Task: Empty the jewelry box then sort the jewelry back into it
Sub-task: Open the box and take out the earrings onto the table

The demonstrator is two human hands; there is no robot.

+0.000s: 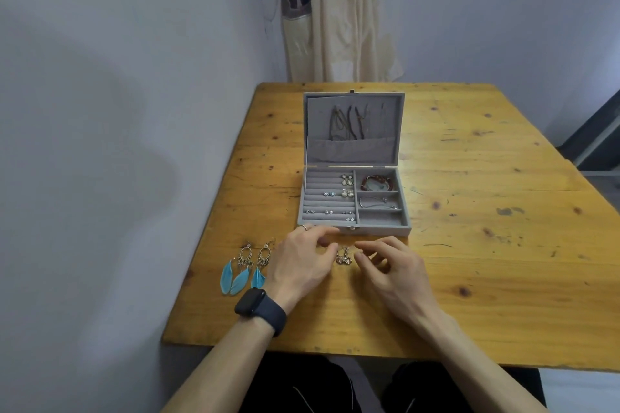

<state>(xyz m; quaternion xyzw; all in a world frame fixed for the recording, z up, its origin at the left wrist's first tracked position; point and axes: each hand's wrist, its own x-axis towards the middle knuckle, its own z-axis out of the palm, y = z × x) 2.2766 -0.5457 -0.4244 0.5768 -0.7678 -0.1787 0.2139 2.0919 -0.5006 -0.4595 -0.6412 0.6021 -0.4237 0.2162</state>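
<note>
Left hand point(300, 261) and right hand point(394, 266), lower centre of frame, fingers curled, tips converging from either side on a small metal charm cluster point(344, 257) on the table point(486, 278); cannot tell whether either hand pinches it or only touches. Blue feather earrings point(241, 273) lie just left of the left hand. Jewelry box point(369, 230) stands open just above the hands, mid-frame: studs point(347, 182) in left rolls, bracelets point(377, 183) in right compartments, necklaces point(349, 122) in lid.
</note>
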